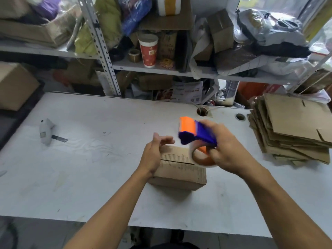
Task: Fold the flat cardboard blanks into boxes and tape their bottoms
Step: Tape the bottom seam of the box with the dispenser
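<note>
Box: one folded box (pixel 179 169) sits on the table (pixel 89 177), nearer the front edge, right of middle, flaps closed upward with the seam showing.
Seam: you can see no tape across it; motion blur keeps this from being certain.
Left hand: your left hand (pixel 154 155) is spread, fingers straight, its edge against the box's left side, steadying it.
Right hand: your right hand (pixel 226 150) grips the tape gun (pixel 195 135), held above the box's right end; whether the roll touches the cardboard cannot be told.
Blanks: a tall stack of flat blanks (pixel 291 130) waits at the table's back right corner.
Done: by the look of it, this box is folded and ready for taping.
Left: you likely have this seam to tape, then the whole stack to fold and tape.
Other: a knife (pixel 48 133) lies near the left edge.
</note>
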